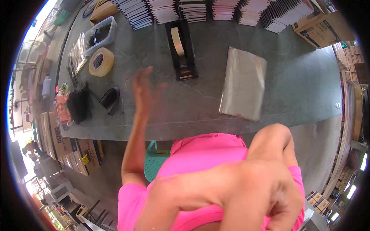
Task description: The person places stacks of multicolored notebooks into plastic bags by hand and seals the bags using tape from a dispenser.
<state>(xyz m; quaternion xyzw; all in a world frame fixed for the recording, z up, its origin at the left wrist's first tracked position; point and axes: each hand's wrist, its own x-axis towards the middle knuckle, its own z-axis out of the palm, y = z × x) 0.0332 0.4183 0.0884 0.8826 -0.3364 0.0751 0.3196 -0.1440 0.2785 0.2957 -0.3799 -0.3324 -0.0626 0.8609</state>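
Note:
Over the near part of the dark table (165,104), my left hand (145,92) is raised with its fingers spread, blurred by motion and holding nothing. It is between a small black curved object (110,101) and a black tape dispenser (187,72) that carries a roll of pale tape (177,41). My right hand (239,188) looms large and close at the bottom of the head view, its arm bent back at the elbow. The fingers bend downward there, and their tips run out of the picture. To the right lies a flat stack of clear plastic sleeves (244,82).
Stacks of spiral-bound notebooks (165,9) line the far edge. On the left are a wide tape roll (101,62), a clear plastic bin (111,32) and a bundle of black bristly strips (79,102). A cardboard box (325,30) is far right; a green stool (154,161) stands below.

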